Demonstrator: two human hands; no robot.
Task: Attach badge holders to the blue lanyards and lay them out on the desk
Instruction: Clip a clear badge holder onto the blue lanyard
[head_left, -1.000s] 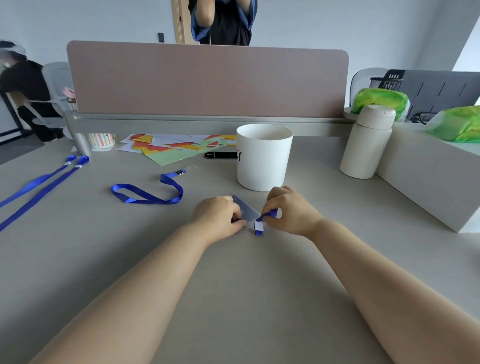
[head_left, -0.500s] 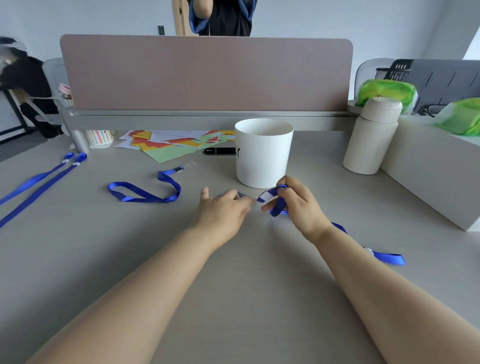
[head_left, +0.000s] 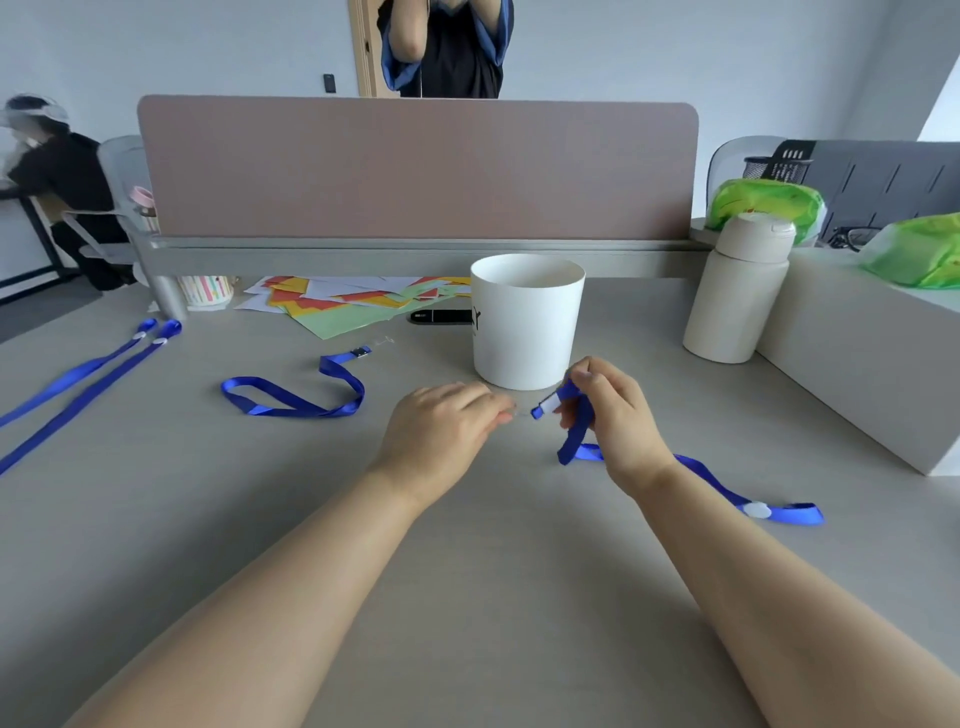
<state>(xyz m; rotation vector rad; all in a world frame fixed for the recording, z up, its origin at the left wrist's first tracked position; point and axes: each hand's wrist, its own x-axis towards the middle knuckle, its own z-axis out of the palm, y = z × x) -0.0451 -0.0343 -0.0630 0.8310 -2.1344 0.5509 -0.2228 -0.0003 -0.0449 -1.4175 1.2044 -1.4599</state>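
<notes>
Before the white cup (head_left: 524, 332), the right hand (head_left: 618, 415) still pinches the blue lanyard (head_left: 575, 439) by its clip end. The left hand (head_left: 441, 421) has drawn slightly away, fingers curled; I cannot tell whether it holds anything.

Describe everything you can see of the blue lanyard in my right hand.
A glossy blue ribbon-like lanyard, likely fabric. The right hand pinches it near one end, which carries a white piece and points toward the left hand. From the grip it droops in a bend to the desk, passes under the wrist and lies flat to the right, with a white round button near its far end.
</notes>
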